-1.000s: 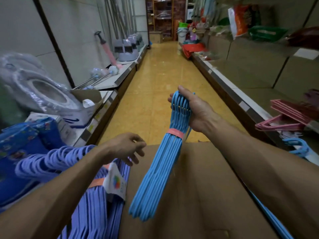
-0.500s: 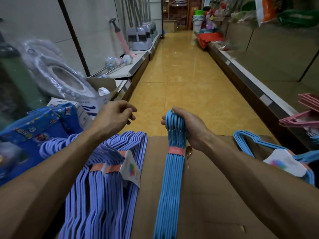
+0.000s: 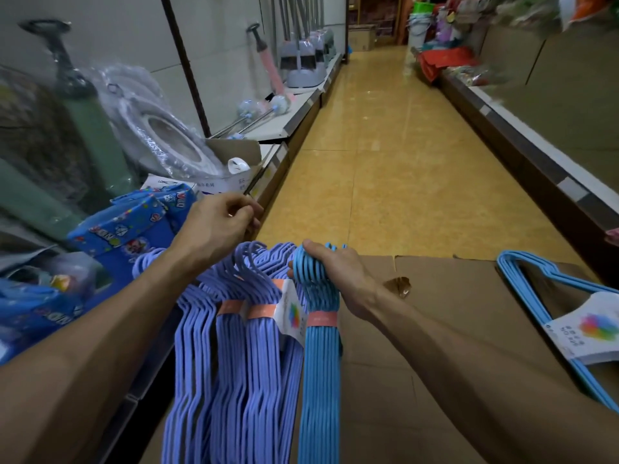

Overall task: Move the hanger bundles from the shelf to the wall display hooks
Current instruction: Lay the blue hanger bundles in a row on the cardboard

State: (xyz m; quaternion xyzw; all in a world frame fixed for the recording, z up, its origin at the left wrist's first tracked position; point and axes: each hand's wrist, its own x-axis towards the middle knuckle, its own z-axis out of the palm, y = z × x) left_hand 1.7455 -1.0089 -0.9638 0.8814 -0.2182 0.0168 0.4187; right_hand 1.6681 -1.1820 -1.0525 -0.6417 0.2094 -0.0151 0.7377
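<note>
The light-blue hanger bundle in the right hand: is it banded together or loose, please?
Banded together. A pink band wraps the light-blue hanger bundle below its hooks, which the right hand grips; the hangers lie tight and parallel.

dim, flat indoor light, slightly cool on the left, warmer down the aisle. soft white glare on the glossy yellow floor tiles (image 3: 395,105), brightest toward the far end. faint highlights on the plastic wrapping (image 3: 140,105) at left. deep shadow under the lower shelf edge (image 3: 144,390) bottom left. motion blur smearing the goods on the right-hand shelves (image 3: 522,15) top right. strong wide-angle bending of straight lines toward the edges. forearms large and soft in the near corners.
</note>
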